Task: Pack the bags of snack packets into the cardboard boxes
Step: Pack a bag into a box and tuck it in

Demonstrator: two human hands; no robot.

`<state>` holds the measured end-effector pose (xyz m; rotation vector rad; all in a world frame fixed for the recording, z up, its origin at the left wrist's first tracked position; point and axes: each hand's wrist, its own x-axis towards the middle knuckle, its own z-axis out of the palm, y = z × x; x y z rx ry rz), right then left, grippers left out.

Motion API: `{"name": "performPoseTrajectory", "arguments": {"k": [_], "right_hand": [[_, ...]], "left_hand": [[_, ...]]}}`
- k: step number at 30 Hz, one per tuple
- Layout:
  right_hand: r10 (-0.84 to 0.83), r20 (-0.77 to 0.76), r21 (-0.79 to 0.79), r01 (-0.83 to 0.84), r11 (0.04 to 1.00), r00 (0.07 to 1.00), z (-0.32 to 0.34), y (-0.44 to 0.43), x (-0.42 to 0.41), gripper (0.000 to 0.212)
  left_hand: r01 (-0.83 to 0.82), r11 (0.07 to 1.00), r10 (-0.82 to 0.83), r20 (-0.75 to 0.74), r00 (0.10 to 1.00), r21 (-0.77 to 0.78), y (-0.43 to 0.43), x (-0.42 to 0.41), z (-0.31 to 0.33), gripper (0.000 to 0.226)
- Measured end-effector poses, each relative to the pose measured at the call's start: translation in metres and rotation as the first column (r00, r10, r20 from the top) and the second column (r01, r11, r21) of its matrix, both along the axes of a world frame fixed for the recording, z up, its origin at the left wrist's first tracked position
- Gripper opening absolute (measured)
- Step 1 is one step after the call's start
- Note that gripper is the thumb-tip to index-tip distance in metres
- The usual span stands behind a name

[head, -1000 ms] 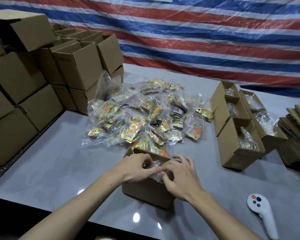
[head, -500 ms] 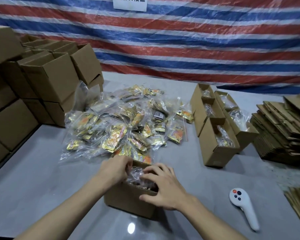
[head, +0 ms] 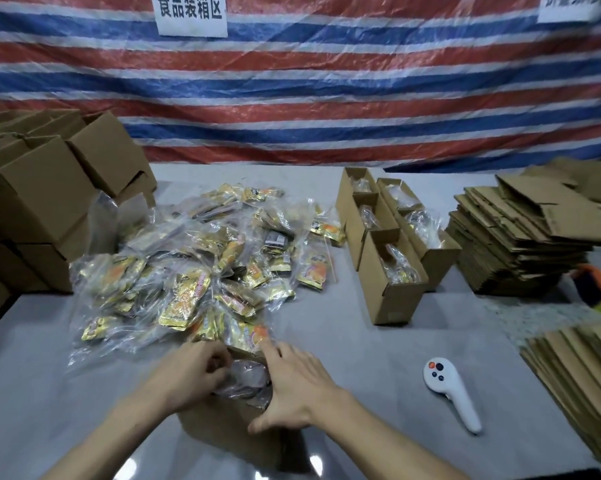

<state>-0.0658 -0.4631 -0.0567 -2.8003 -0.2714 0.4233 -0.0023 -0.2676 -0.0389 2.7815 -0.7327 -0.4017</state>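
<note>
A: What's changing since a moment ago?

B: I'm tucking a clear, crinkly bag down into the open brown cardboard box at the near desk edge; it's sitting lower now, so this box is nearly packed. My left hand fingers are curling, pinching the plastic. My right hand is spreading flat, fingers apart, pressing the box rim.

A: And the rest?

B: Glossy gold packets are waiting behind, in a loose heap.
</note>
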Motion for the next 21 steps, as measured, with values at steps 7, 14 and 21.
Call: {"name": "performPoseTrajectory", "arguments": {"k": [7, 14, 21], "right_hand": [[-0.205, -0.030, -0.006, 0.205, 0.979, 0.978, 0.003, -0.037, -0.023, 0.084], [-0.372, 0.016, 0.116, 0.368, 0.922, 0.928, 0.009, -0.077, -0.045, 0.074], [-0.410, -0.022, 0.091, 0.410, 0.908, 0.912, 0.005, -0.096, -0.056, 0.041]], "left_hand": [[0.088, 0.988, -0.080, 0.065, 0.995, -0.131, -0.056, -0.009, -0.003, 0.016], [0.088, 0.982, -0.054, 0.196, 0.979, -0.168, -0.113, -0.020, -0.015, 0.019], [0.074, 0.971, -0.052, 0.102, 0.993, -0.226, -0.152, -0.023, -0.017, 0.016]]}}
